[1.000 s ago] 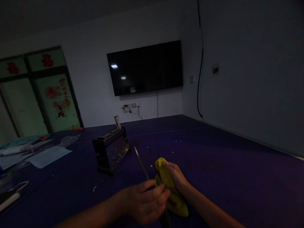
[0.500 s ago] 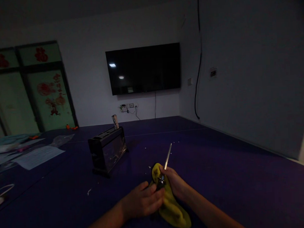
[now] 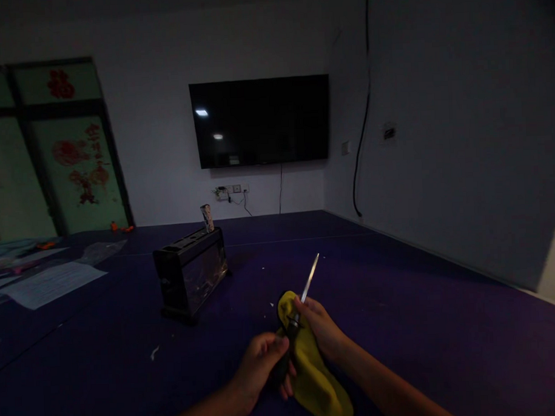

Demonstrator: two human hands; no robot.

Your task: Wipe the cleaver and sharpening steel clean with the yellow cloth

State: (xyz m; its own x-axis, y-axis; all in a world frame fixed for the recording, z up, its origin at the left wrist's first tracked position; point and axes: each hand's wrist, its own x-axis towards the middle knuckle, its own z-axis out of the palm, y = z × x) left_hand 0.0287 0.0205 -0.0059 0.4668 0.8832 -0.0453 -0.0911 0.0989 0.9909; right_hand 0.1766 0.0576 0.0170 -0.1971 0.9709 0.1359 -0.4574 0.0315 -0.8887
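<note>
My left hand (image 3: 265,366) is closed around the dark handle of a sharpening steel (image 3: 310,278), a thin, shiny metal rod pointing up and away from me. A yellow cloth (image 3: 313,376) lies under the handle and hangs down to the right of it. My right hand (image 3: 320,322) pinches the cloth near the lower part of the rod, its thumb at the rod. Ahead and to the left stands a black knife block (image 3: 193,274) with clear sides, apart from both hands. One speckled handle (image 3: 207,218) sticks up from its top.
The surface is a dark purple tabletop (image 3: 400,325) with small white scraps. Papers (image 3: 52,284) and a clear plastic bag (image 3: 101,251) lie at the left. Behind, a television (image 3: 260,122) hangs on the wall, with sockets and cables below it.
My left hand has turned and slid down, so its thumb now lies along the handle. The rod's tip has shifted slightly up and right. The camera view has turned slightly right.
</note>
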